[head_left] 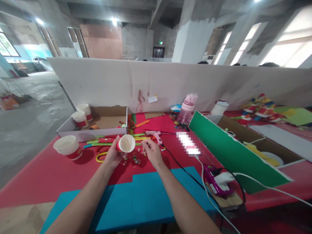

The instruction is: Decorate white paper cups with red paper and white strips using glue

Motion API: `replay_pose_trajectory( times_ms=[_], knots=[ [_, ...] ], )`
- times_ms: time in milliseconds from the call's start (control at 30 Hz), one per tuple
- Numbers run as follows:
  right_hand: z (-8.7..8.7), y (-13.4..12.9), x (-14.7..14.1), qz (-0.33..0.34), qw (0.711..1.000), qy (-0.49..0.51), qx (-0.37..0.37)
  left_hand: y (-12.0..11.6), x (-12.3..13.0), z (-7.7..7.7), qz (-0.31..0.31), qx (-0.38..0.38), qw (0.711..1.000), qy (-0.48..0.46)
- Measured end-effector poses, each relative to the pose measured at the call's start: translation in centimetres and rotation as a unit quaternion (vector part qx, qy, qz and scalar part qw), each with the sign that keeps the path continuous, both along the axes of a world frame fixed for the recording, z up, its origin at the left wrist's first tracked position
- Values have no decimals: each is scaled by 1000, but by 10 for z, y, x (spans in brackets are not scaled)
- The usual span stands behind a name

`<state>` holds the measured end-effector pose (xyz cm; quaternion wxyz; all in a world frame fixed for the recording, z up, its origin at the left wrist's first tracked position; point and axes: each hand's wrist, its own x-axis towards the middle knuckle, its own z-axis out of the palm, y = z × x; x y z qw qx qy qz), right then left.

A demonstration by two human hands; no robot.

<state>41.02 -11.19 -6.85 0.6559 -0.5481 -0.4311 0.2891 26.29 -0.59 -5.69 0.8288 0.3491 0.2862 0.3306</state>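
My left hand (114,155) is wrapped round a red and white paper cup (127,143), whose open mouth tilts toward me. To the right of the cup, my right hand (153,153) has its thumb and fingers pinched together; what lies between them is too small to make out. A pink glue gun (157,137) lies just beyond that hand. Green and yellow strips (102,142) are spread behind the cup. Yellow-handled scissors (99,158) rest left of my left hand. Small paper scraps (136,160) are scattered on the red table between my hands.
Stacked paper cups (68,149) stand at the left, before a shallow cardboard box (107,117) holding more cups. A green-sided box (229,148), a pink bottle (187,107) and a purple power strip (219,183) with trailing cables occupy the right. A white partition (107,81) stands behind.
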Motion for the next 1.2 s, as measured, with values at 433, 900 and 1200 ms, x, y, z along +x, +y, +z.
replay_pose_trajectory(
  times_ms=[433, 900, 1200],
  knots=[
    [-2, -1, -7, 68, 993, -97, -16, -10, 5, 3, -8, 54, 998, 37],
    [-3, 1, -13, 42, 997, 57, -27, 1, 3, 3, 72, 106, 987, -93],
    [2, -2, -13, 167, 965, 185, -85, -19, 3, 13, 113, 215, 970, -33]
  ],
)
